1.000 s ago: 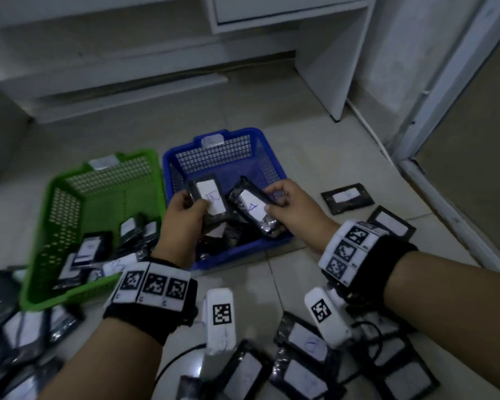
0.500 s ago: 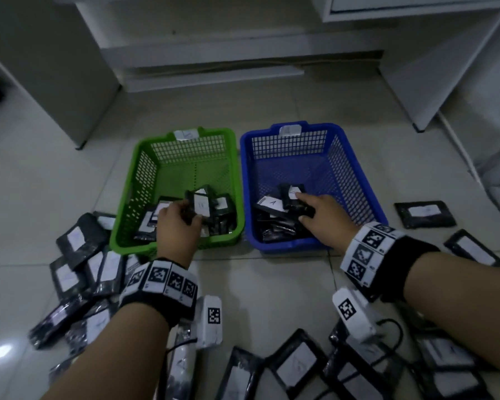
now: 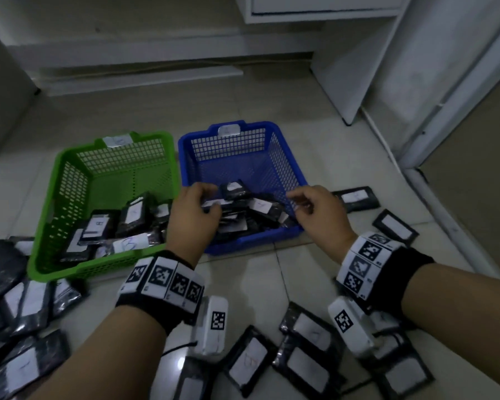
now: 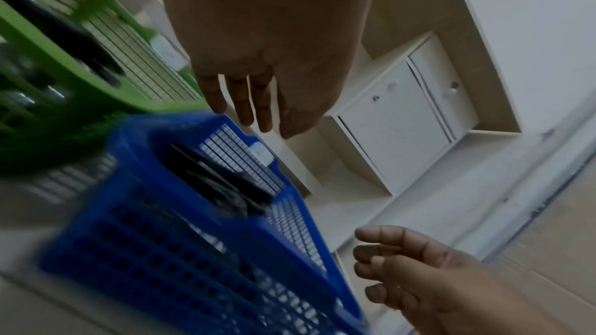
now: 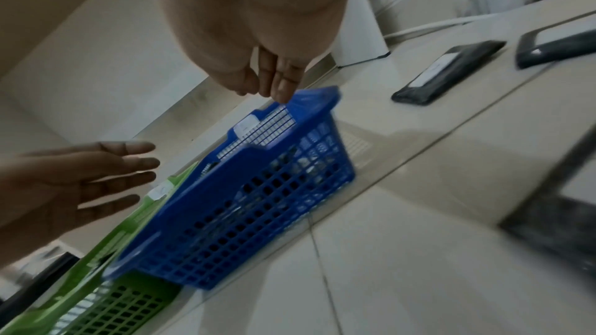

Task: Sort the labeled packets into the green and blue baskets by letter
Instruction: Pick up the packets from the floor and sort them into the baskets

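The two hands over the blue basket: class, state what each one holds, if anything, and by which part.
Nothing is held. The left hand and the right hand hover above the blue basket with relaxed fingers and no packet in either grip, as both wrist views confirm.

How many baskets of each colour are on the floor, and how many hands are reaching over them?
Green basket: 1
Blue basket: 1
Hands: 2, the left hand and the right hand, both empty over the blue basket
Total: 4
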`<state>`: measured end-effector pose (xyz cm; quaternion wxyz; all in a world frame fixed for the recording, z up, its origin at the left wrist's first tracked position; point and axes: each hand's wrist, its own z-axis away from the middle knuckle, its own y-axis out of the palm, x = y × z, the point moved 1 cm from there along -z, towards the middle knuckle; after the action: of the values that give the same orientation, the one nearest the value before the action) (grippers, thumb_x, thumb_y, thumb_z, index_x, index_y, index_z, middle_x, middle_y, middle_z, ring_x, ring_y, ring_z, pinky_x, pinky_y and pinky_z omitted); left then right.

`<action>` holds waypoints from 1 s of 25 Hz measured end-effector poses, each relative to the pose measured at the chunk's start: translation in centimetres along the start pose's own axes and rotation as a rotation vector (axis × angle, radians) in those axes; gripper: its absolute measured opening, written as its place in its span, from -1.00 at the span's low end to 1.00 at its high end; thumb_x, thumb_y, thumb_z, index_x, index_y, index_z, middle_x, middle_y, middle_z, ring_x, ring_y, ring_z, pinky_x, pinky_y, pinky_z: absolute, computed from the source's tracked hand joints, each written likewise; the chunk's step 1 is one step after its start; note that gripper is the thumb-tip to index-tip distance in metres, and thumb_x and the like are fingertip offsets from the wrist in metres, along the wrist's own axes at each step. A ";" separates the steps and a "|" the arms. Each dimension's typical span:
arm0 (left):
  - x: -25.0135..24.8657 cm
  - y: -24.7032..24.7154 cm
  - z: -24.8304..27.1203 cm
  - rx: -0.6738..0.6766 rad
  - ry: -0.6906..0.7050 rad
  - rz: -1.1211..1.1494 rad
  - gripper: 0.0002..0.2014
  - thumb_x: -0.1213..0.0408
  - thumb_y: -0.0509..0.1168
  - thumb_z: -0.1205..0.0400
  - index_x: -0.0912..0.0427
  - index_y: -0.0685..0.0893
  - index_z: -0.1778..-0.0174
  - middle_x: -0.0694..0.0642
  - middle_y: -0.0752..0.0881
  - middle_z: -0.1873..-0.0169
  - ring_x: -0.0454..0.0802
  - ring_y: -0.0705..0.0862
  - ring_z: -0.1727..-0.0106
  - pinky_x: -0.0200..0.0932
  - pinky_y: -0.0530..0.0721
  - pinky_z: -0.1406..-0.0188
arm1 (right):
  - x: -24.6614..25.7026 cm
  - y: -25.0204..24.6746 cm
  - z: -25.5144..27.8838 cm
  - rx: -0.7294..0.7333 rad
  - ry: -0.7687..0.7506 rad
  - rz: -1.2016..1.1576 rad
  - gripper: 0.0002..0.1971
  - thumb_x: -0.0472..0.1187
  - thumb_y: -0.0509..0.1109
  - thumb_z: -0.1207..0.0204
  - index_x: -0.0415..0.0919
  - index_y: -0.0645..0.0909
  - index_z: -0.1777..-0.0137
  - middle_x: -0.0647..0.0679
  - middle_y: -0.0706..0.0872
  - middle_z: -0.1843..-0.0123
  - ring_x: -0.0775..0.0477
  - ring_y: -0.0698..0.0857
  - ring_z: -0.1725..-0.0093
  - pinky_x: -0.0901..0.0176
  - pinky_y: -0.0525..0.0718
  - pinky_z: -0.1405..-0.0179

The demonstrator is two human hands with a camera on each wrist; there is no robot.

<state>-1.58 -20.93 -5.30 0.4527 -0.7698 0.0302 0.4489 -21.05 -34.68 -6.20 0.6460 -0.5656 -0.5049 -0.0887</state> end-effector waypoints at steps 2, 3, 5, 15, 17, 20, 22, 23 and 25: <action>-3.3 3.3 0.0 0.070 0.053 0.088 -0.75 0.36 0.33 -0.53 0.12 0.66 -0.12 0.09 0.66 -0.10 0.03 0.63 -0.15 -0.16 0.55 -0.19 | -2.7 -2.5 0.8 -0.088 0.043 -0.008 -0.68 -0.52 0.31 -0.40 -0.16 0.71 -0.02 -0.10 0.69 -0.01 0.07 0.65 0.07 0.62 0.52 0.04; -5.1 5.3 0.1 0.114 0.078 0.129 -0.76 0.38 0.32 -0.54 0.12 0.66 -0.11 0.06 0.66 -0.08 -0.01 0.64 -0.13 -0.20 0.55 -0.18 | -4.4 -3.9 1.2 -0.121 0.089 -0.009 -0.68 -0.51 0.31 -0.40 -0.15 0.71 -0.01 -0.13 0.70 -0.02 0.06 0.66 0.08 0.52 0.56 0.02; -8.2 9.1 0.3 0.177 0.161 0.148 -0.77 0.40 0.32 -0.54 0.15 0.66 -0.10 0.06 0.67 -0.05 -0.04 0.63 -0.12 -0.36 0.47 -0.12 | -7.7 -6.1 1.7 -0.173 0.198 0.007 -0.69 -0.50 0.31 -0.41 -0.13 0.71 0.00 -0.15 0.71 -0.02 0.04 0.64 0.08 0.32 0.60 0.00; -14.8 27.4 -1.6 0.658 0.266 -0.340 -0.27 0.21 0.32 -0.57 0.28 0.14 -0.61 0.29 0.18 -0.60 0.25 0.14 -0.63 0.04 0.14 -0.61 | -21.3 -12.7 2.9 -0.015 0.452 0.303 -0.44 -0.20 0.34 -0.55 -0.23 0.36 -0.55 -0.31 0.49 -0.43 -0.32 0.45 -0.42 -0.02 0.40 -0.43; -14.2 29.2 -2.1 0.694 0.194 -0.500 -0.23 0.15 0.22 -0.64 0.29 -0.07 -0.65 0.27 0.00 -0.66 0.22 -0.04 -0.68 0.03 -0.02 -0.66 | -21.9 -12.7 2.9 0.107 0.480 0.353 -0.37 -0.15 0.31 -0.58 -0.21 0.21 -0.62 -0.28 0.42 -0.49 -0.30 0.37 -0.47 -0.01 0.35 -0.43; -13.7 30.7 -2.3 0.579 0.237 -0.588 -0.37 0.24 0.13 -0.67 0.31 0.06 -0.63 0.33 0.23 -0.57 0.26 0.23 -0.58 0.09 0.19 -0.56 | -22.2 -12.6 3.3 0.172 0.453 0.439 -0.33 -0.17 0.34 -0.55 -0.21 0.17 -0.62 -0.27 0.39 -0.48 -0.29 0.36 -0.44 -0.04 0.39 -0.39; -13.7 30.8 -1.7 0.511 0.253 -0.594 -0.41 0.28 0.20 -0.62 0.32 0.21 -0.56 0.35 0.32 -0.45 0.32 0.40 -0.39 0.10 0.39 -0.37 | -22.0 -12.6 3.4 0.119 0.457 0.385 -0.39 -0.23 0.39 -0.49 -0.25 0.31 -0.53 -0.27 0.40 -0.39 -0.29 0.46 -0.33 -0.03 0.51 -0.30; -13.8 30.6 -1.3 0.495 0.214 -0.575 -0.43 0.28 0.25 -0.58 0.31 0.29 -0.51 0.34 0.33 -0.40 0.32 0.42 -0.32 0.11 0.47 -0.24 | -21.8 -12.5 3.4 0.087 0.467 0.318 -0.47 -0.27 0.40 -0.47 -0.27 0.40 -0.44 -0.27 0.41 -0.33 -0.28 0.53 -0.25 -0.02 0.57 -0.21; -14.0 30.1 -0.8 0.443 0.102 -0.524 -0.47 0.23 0.37 -0.47 0.31 0.44 -0.34 0.33 0.37 -0.33 0.30 0.43 -0.26 0.03 0.52 0.01 | -21.1 -12.5 3.2 0.050 0.490 0.196 -0.63 -0.31 0.39 -0.48 -0.31 0.51 -0.28 -0.27 0.47 -0.25 -0.26 0.60 -0.13 0.06 0.60 -0.06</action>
<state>-23.09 -44.27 -15.27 0.7066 -0.6558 -0.0492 0.2611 -41.42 -46.04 -14.57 0.7682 -0.5573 -0.2784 -0.1478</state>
